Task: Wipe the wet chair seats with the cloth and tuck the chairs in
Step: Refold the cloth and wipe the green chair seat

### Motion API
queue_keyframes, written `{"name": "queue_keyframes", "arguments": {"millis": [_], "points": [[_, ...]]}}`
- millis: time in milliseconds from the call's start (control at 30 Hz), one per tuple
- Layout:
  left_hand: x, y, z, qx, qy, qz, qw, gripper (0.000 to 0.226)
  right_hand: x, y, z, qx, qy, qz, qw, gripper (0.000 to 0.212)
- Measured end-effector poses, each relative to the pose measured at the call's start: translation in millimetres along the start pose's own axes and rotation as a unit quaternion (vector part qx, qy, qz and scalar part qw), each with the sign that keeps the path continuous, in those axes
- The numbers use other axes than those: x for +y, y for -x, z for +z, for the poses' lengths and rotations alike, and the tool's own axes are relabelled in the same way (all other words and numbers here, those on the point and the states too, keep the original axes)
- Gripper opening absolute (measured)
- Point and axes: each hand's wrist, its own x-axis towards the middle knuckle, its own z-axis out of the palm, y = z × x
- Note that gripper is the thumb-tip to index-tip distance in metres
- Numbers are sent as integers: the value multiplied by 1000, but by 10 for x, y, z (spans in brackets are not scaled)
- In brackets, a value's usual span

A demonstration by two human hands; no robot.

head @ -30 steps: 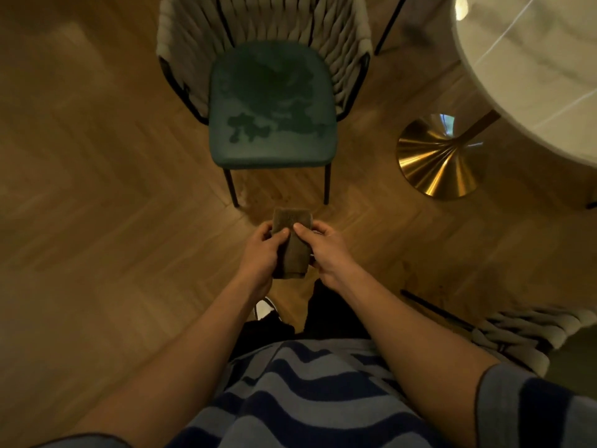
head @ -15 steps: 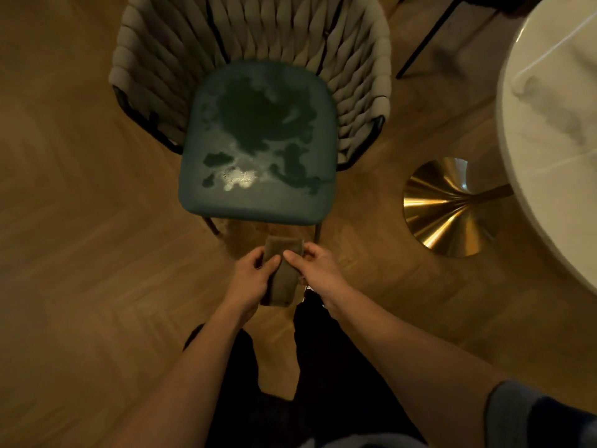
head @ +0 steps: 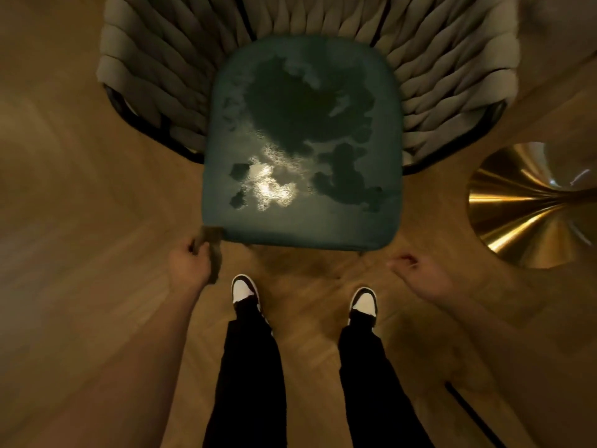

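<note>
Out on the left, the left hand (head: 189, 268) is closed in a fist around the small folded brown cloth (head: 211, 245), and the top of that cloth sits right at the near-left corner of the dark green padded chair seat (head: 300, 218), touching it or just shy; the blur won't let me call it. Moving across, the seat lies straight ahead of the person, beyond the black-and-white sneakers (head: 245, 291) planted on the wooden herringbone floor (head: 80, 221). Dark wet blotches (head: 297, 114) spread over the seat's middle and far half, with a glossy shine nearer the front. Behind it curves the beige woven rope backrest (head: 155, 76). So the wet area is forward and to the right of the cloth, and the left hand is clearly the one placed to start, sweeping away from the body and across. Over on the right, the right hand (head: 420, 270) hangs loose, holding nothing, fingers half curled, just off the seat's near-right corner. Beyond it gleams the brass cone-shaped table base (head: 529, 208).
</note>
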Motion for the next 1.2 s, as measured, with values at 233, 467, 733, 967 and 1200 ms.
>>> {"name": "queue_keyframes", "arguments": {"millis": [233, 467, 733, 967, 1200], "points": [[-224, -458, 243, 10, -3, 65, 998, 14, -138, -602, 126, 119, -150, 52, 980, 65], [-205, -466, 361, 39, 16, 106, 993, 14, -209, -636, 170, 79, -278, 24, 957, 80], [-243, -314, 655, 88, -39, 116, 989, 20, -175, -630, 109, 57, -295, 8, 954, 59], [-7, 149, 1191, 44, -36, 165, 985, 24, -153, -587, 114, 56, -305, -5, 951, 56], [400, 689, 1763, -14, -18, 190, 982, 29, -57, -625, 115, 52, -342, 0, 938, 79]]}}
